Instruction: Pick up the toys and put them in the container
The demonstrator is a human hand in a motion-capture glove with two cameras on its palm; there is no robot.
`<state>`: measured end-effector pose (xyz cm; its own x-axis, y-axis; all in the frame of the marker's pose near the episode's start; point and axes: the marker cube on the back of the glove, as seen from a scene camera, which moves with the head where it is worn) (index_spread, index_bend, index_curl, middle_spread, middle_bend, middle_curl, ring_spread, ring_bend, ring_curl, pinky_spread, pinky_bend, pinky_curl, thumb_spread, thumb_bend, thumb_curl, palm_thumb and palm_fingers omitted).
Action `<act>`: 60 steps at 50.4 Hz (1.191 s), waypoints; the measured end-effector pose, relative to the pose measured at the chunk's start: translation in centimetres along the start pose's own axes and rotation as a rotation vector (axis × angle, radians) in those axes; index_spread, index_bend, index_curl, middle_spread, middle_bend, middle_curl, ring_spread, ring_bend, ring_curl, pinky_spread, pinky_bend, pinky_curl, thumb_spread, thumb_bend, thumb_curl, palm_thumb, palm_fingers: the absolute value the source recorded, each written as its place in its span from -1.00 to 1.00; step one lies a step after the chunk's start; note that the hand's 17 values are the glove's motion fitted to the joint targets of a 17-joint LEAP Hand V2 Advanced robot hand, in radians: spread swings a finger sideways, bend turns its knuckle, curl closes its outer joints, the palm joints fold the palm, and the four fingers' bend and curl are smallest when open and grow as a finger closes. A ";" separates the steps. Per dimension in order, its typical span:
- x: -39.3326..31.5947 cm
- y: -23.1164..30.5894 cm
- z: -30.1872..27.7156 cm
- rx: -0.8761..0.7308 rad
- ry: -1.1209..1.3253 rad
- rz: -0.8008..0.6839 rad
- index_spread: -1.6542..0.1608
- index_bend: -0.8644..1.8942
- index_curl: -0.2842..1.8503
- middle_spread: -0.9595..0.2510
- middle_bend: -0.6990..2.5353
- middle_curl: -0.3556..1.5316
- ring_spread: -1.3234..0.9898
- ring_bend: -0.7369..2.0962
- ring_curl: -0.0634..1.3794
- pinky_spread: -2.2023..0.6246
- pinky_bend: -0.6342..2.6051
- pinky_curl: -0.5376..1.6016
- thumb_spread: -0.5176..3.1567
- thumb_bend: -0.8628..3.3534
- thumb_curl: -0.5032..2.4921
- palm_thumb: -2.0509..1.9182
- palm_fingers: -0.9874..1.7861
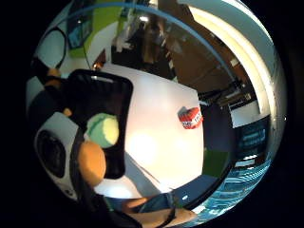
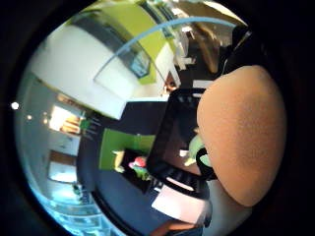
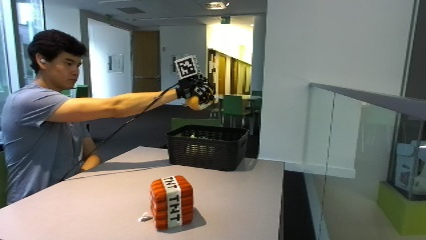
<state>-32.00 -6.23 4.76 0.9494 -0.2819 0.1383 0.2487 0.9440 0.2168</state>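
1. Toys are three here: an orange ball [image 3: 192,104], a green ball [image 1: 103,129] and a red TNT block [image 3: 172,202].
2. The right hand [image 3: 195,90] is raised high on an outstretched arm, above the black basket [image 3: 206,146], and its fingers are curled round the orange ball.
3. In the thumb side palm view the orange ball fills much of the picture, close to the palm, and the open basket lies below it.
4. The green ball is already inside the basket, as the little finger side palm view shows.
5. The TNT block stands upright on the grey table [image 3: 80,205], well apart from the basket, nearer to the front edge. A small white scrap [image 3: 144,217] lies just beside it; I cannot tell what it is.
6. The step in hand, I judge, is the drop of the orange ball into the basket.
7. The next move calls for opening the fingers while the hand stays over the basket, perhaps lower first, because a ball released from high may bounce out.
8. After that, the TNT block remains to be picked up.
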 end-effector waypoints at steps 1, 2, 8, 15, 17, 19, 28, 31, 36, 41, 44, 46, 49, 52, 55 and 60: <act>0.3 -0.1 0.2 -0.006 -0.017 0.002 0.37 -0.25 -0.34 -0.21 -0.24 0.07 -0.24 0.30 -0.22 0.25 0.00 -0.11 -0.35 -0.50 -0.03 0.39 0.48; 1.1 -0.2 0.5 -0.015 -0.037 0.010 0.37 -0.25 -0.34 -0.21 -0.24 0.08 -0.24 0.30 -0.22 0.25 0.00 -0.11 -0.35 -0.50 -0.03 0.39 0.48; 4.0 -0.6 2.3 -0.099 -0.086 0.019 0.37 -0.34 -0.37 -0.20 -0.28 0.08 -0.24 0.31 -0.21 0.24 0.03 -0.09 -0.34 -0.52 -0.02 0.37 0.38; 2.7 -0.1 2.9 -0.138 -0.055 -0.079 0.43 -0.43 -0.48 0.16 -0.43 0.04 -0.12 0.30 -0.18 0.31 0.20 0.00 -0.24 -0.69 -0.18 0.05 -0.19; 0.8 0.2 2.5 -0.128 -0.048 -0.116 0.44 -0.40 -0.49 0.25 -0.42 0.03 -0.07 0.26 -0.18 0.35 0.24 0.01 -0.25 -0.68 -0.22 -0.01 -0.27; 1.0 0.0 2.0 -0.116 -0.013 -0.070 0.45 -0.37 -0.53 0.32 -0.43 0.01 -0.03 0.20 -0.26 0.39 0.26 -0.01 -0.26 -0.67 -0.24 -0.03 -0.32; 9.7 0.0 0.3 -0.131 0.140 0.080 0.47 -0.31 -0.56 0.50 -0.43 -0.04 0.08 0.06 -0.43 0.50 0.26 -0.06 -0.26 -0.65 -0.34 -0.03 -0.40; 11.9 1.0 -0.3 -0.150 0.076 -0.016 0.48 -0.32 -0.57 0.53 -0.44 -0.05 0.10 0.02 -0.46 0.53 0.24 -0.08 -0.27 -0.64 -0.36 -0.03 -0.42; 18.5 1.6 0.0 -0.165 0.239 0.138 0.49 -0.32 -0.58 0.57 -0.44 -0.07 0.12 -0.05 -0.50 0.56 0.22 -0.10 -0.27 -0.64 -0.39 -0.03 -0.46; 26.0 2.8 0.0 -0.190 0.306 0.225 0.49 -0.33 -0.59 0.60 -0.46 -0.09 0.14 -0.09 -0.52 0.58 0.21 -0.11 -0.26 -0.63 -0.41 -0.02 -0.46; 30.3 3.9 0.3 -0.201 0.310 0.285 0.49 -0.33 -0.60 0.62 -0.46 -0.11 0.14 -0.11 -0.53 0.58 0.20 -0.13 -0.26 -0.63 -0.42 -0.01 -0.46; 32.3 4.5 0.6 -0.205 0.311 0.310 0.50 -0.34 -0.61 0.62 -0.46 -0.12 0.15 -0.11 -0.53 0.59 0.20 -0.13 -0.26 -0.63 -0.43 -0.01 -0.46; 35.4 5.6 1.1 -0.215 0.305 0.345 0.49 -0.34 -0.61 0.63 -0.46 -0.13 0.15 -0.12 -0.54 0.59 0.19 -0.14 -0.26 -0.63 -0.44 -0.01 -0.45; 39.0 7.0 2.2 -0.227 0.295 0.386 0.50 -0.34 -0.62 0.63 -0.46 -0.14 0.16 -0.13 -0.54 0.60 0.19 -0.14 -0.25 -0.63 -0.45 -0.01 -0.45; 41.6 8.2 3.3 -0.248 0.282 0.419 0.50 -0.34 -0.62 0.63 -0.46 -0.16 0.16 -0.13 -0.54 0.60 0.18 -0.15 -0.25 -0.63 -0.45 -0.01 -0.44; 44.8 10.0 5.5 -0.297 0.263 0.465 0.49 -0.35 -0.64 0.62 -0.47 -0.17 0.16 -0.15 -0.54 0.60 0.19 -0.15 -0.26 -0.63 -0.46 -0.01 -0.45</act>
<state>11.94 -10.39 18.45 0.9774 0.1874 -0.0980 -0.1965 0.9761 -0.0934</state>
